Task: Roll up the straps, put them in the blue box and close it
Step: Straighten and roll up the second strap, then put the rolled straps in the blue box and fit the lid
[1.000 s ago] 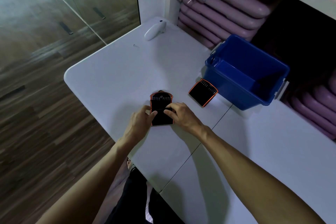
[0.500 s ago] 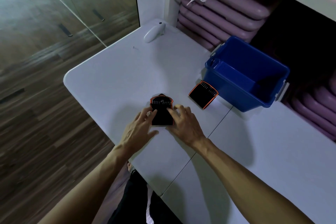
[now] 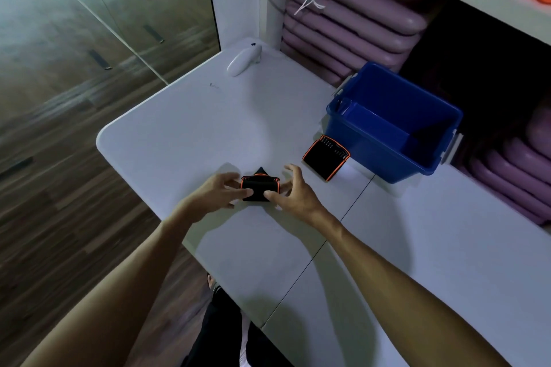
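On white table, unlabelled strap in both hands' fingertip grip.

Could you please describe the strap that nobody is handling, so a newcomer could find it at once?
Start at the open blue plastic box on the white table. Just in front of its near left corner lies a flat black strap with orange edging. Unlike the half-rolled black strap, it lies unrolled, with no hand on it.

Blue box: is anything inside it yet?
The blue box stands open, showing only bare blue floor and walls, no straps. Its near wall hides the closest strip of floor. One strap lies outside against it; the other is between both hands.
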